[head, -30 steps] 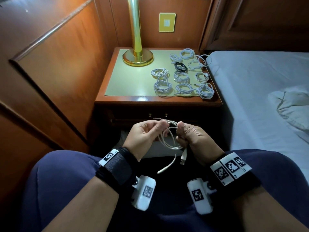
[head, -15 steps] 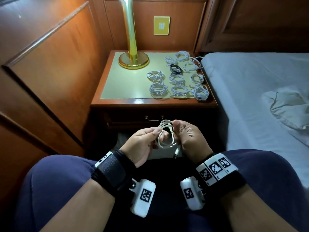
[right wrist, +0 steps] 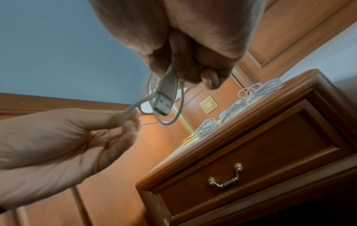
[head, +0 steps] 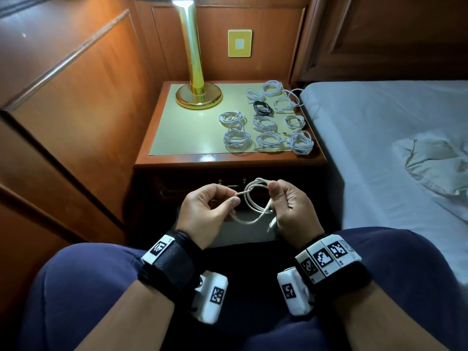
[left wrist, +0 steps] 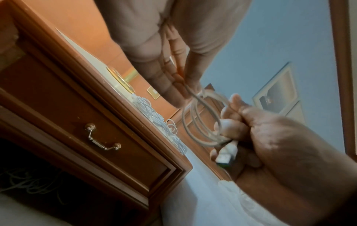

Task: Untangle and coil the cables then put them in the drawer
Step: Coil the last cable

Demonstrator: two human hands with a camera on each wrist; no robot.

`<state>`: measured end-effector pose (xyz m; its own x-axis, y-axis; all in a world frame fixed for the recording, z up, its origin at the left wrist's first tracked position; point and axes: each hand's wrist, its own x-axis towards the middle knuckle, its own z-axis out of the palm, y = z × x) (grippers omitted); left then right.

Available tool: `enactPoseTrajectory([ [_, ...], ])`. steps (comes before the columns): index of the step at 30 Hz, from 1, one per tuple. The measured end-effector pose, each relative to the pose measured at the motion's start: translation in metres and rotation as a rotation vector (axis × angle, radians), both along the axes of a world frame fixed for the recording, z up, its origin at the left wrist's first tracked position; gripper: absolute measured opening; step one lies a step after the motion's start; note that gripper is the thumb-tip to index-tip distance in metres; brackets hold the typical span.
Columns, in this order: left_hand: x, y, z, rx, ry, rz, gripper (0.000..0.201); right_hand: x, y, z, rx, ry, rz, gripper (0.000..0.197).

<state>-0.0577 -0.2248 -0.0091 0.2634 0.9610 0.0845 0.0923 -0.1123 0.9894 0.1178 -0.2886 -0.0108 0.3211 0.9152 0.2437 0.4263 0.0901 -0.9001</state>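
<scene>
Over my lap I hold a white USB cable (head: 253, 198) wound into a small coil. My right hand (head: 286, 201) grips the coil, and the USB plug (right wrist: 164, 104) sticks out below its fingers. My left hand (head: 217, 203) pinches the cable's loose end (left wrist: 190, 90) beside the coil. Several coiled white cables (head: 268, 140) and one black coil (head: 262, 107) lie on the nightstand top (head: 190, 138). The drawer (right wrist: 251, 165) with a brass handle (left wrist: 102, 140) is closed in front of my hands.
A brass lamp (head: 197, 92) stands at the nightstand's back left. A bed with a blue sheet (head: 379, 148) lies to the right, with crumpled cloth (head: 435, 160) on it. Wood panelling runs along the left. More loose cable (left wrist: 29, 182) shows dimly below the drawer.
The dangling tail has been taken up into the coil. My left hand has pulled the loose end out to the left, and both hands have risen slightly towards the drawer.
</scene>
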Motion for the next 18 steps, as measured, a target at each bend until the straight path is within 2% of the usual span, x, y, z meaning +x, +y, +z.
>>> enactPoseTrajectory([
  [3, -0.006, 0.006, 0.003, 0.107, 0.117, -0.048, 0.012, 0.007, 0.000, -0.002, 0.011, -0.087, -0.042, 0.037],
  [5, -0.009, 0.009, -0.001, 0.250, 0.238, -0.053, 0.015, 0.008, -0.002, -0.001, 0.008, -0.095, -0.054, 0.035],
  [7, -0.009, 0.010, -0.007, 0.360, 0.326, -0.047, 0.019, 0.005, -0.004, 0.000, 0.006, -0.026, -0.036, 0.037],
  [9, -0.007, 0.007, -0.010, 0.392, 0.356, -0.011, 0.019, 0.000, -0.006, 0.001, 0.009, 0.065, 0.023, 0.041],
  [11, -0.005, 0.004, -0.012, 0.320, 0.341, 0.012, 0.017, -0.005, -0.006, 0.002, 0.004, 0.182, 0.080, 0.043],
  [13, -0.001, -0.001, -0.012, 0.145, 0.269, 0.007, 0.017, -0.009, -0.005, 0.003, -0.018, 0.368, 0.126, 0.043],
  [15, 0.003, -0.006, -0.010, -0.055, 0.077, -0.017, 0.018, -0.011, -0.005, 0.006, -0.041, 0.514, 0.157, 0.042],
  [18, 0.006, -0.010, -0.003, -0.293, -0.213, -0.056, 0.023, -0.011, -0.005, 0.008, -0.063, 0.552, 0.172, 0.041],
])
